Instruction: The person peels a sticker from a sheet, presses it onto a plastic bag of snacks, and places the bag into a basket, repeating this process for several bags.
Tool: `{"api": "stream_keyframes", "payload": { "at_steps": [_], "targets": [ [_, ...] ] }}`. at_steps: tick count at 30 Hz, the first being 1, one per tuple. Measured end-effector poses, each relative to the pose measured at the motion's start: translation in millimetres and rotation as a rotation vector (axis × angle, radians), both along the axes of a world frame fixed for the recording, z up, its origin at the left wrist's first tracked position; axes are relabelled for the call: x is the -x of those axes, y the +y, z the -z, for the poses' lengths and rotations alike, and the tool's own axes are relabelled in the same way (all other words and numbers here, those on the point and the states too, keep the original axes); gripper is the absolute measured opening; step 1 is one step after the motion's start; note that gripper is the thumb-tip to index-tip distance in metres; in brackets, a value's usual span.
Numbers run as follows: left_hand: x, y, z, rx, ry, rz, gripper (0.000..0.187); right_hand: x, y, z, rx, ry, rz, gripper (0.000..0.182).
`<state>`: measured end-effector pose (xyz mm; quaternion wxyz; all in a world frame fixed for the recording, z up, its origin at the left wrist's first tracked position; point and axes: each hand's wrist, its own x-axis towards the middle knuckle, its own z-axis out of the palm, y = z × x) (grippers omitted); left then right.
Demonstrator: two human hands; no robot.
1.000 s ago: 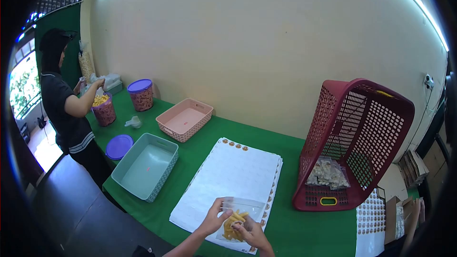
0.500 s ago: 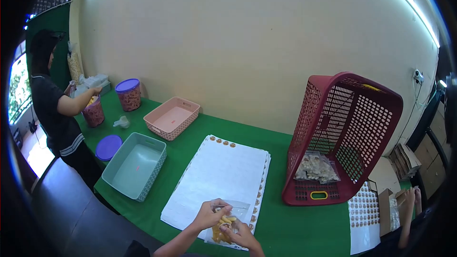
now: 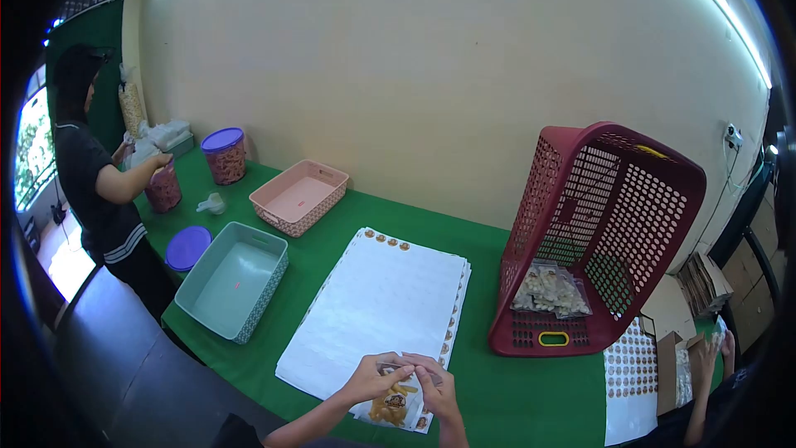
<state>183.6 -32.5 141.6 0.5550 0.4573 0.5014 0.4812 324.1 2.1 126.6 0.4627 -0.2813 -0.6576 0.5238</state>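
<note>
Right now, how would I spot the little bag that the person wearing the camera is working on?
Start at the big green table and find the stack of white sheets in its middle. At the stack's near edge, both hands pinch the top of a small clear bag. Unlike the pale packets in the tipped red basket, it holds yellow-orange sticks and bears a round brown sticker.
</note>
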Motion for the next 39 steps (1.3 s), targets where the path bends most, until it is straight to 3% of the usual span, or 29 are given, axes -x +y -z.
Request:
{"api": "stream_keyframes", "payload": {
  "at_steps": [4, 7, 10, 13, 15, 17, 20, 24, 26, 27, 31, 33, 34, 35, 39],
  "targets": [
    [8, -11, 2, -0.114, -0.039, -0.015, 0.027, 11, -3, 1, -0.128, -0.188, 0.199, 0.018],
    [10, -18, 9, -0.188, -0.071, -0.063, 0.027, 16, -1, 0, -0.209, -0.269, 0.178, 0.018],
    [17, -21, 18, -0.094, -0.074, -0.128, 0.025, 20, -6, -1, -0.138, -0.253, 0.058, 0.021],
    [22, -21, 22, -0.060, 0.159, -0.256, 0.024, 21, -12, -3, -0.036, -0.183, -0.050, 0.024],
    [24, -19, 33, -0.130, 0.075, -0.260, 0.024, 19, -15, 0, -0.034, -0.221, -0.029, 0.023],
    [23, -18, 35, -0.115, -0.018, -0.212, 0.022, 14, -10, 8, -0.053, -0.288, 0.054, 0.020],
    [25, -12, 22, -0.133, 0.043, -0.158, 0.018, 7, -8, 16, -0.089, -0.258, 0.302, 0.016],
    [25, 0, 21, -0.136, 0.199, -0.139, 0.013, 0, -17, 8, -0.015, -0.212, 0.291, 0.017],
    [22, 7, 21, -0.210, 0.257, -0.213, 0.031, 2, -23, 9, 0.039, -0.141, 0.283, 0.019],
    [23, 9, 23, -0.202, 0.254, -0.204, 0.031, 2, -25, 10, 0.079, -0.064, 0.264, 0.020],
    [23, 12, 30, -0.243, 0.353, -0.120, 0.034, -8, -23, 20, -0.022, -0.160, 0.344, 0.020],
    [15, 11, 33, -0.173, 0.185, -0.102, 0.025, -7, -20, 26, 0.100, -0.015, 0.421, 0.022],
    [2, 10, 20, -0.436, 0.400, -0.238, 0.037, -5, -22, 29, 0.225, 0.131, 0.495, 0.023],
    [6, 8, 26, -0.350, 0.388, -0.139, 0.061, -5, -22, 30, 0.229, 0.132, 0.500, 0.023],
    [3, 3, 14, -0.467, 0.319, 0.056, 0.066, -3, -23, 18, 0.040, 0.044, 0.504, 0.028]
  ]
}}
